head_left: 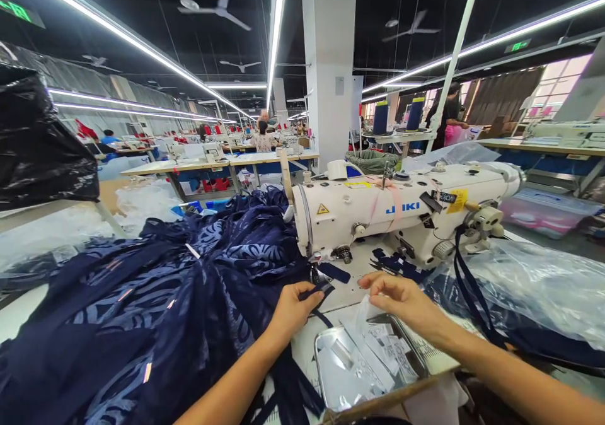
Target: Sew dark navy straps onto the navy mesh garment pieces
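Note:
A white Juki sewing machine [406, 214] stands on the table ahead of me. My left hand [293, 308] pinches a navy strap [326, 286] just below the needle, beside a large heap of navy patterned fabric [179, 299]. My right hand [401, 296] hovers over a metal tray [326, 374], its fingers curled round a small white label [366, 311]. Several more white labels [378, 352] lie in the tray.
Clear plastic bags [534, 286] cover navy cloth at the right. Two blue thread cones [397, 116] stand behind the machine. A black bag [38, 141] sits at the left. Other sewing tables and people fill the hall behind, round a white pillar [328, 65].

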Demonstrator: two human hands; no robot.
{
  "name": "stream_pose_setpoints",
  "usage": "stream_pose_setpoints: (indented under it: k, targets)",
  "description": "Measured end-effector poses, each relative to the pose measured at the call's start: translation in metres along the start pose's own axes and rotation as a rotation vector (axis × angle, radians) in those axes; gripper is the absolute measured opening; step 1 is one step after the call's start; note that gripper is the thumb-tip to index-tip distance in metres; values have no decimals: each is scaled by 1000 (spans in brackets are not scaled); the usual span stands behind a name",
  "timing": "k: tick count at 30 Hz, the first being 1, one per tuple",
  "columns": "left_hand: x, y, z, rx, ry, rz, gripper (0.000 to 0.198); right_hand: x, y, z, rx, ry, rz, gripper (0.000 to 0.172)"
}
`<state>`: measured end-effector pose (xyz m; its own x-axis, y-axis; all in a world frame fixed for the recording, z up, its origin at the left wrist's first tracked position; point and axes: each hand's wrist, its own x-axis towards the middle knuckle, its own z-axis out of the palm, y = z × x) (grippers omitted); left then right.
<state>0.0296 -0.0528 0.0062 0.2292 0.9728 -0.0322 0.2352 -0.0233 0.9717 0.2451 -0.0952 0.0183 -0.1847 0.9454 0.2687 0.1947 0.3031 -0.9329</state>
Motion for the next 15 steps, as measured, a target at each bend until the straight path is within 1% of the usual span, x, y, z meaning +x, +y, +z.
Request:
stream_pose_setpoints:
  k: [3,5,7,10,15]
  targets:
    - [-4,3,0,-101,-2,-12,35,16,-1,34,231,44,97,27]
    - [-6,5,-1,-139,4,-24,38,26,-1,53,290,85,99,28]
    - [-8,8,-2,-154,21,-55,41,35,0,65,298,116,78,26]
    - [-11,12,-4,-182,26,-87,41,44,0,71,254,142,64,22]
    - [-14,15,-5,-261,-7,-43,40,48,4,71,203,191,47,19]
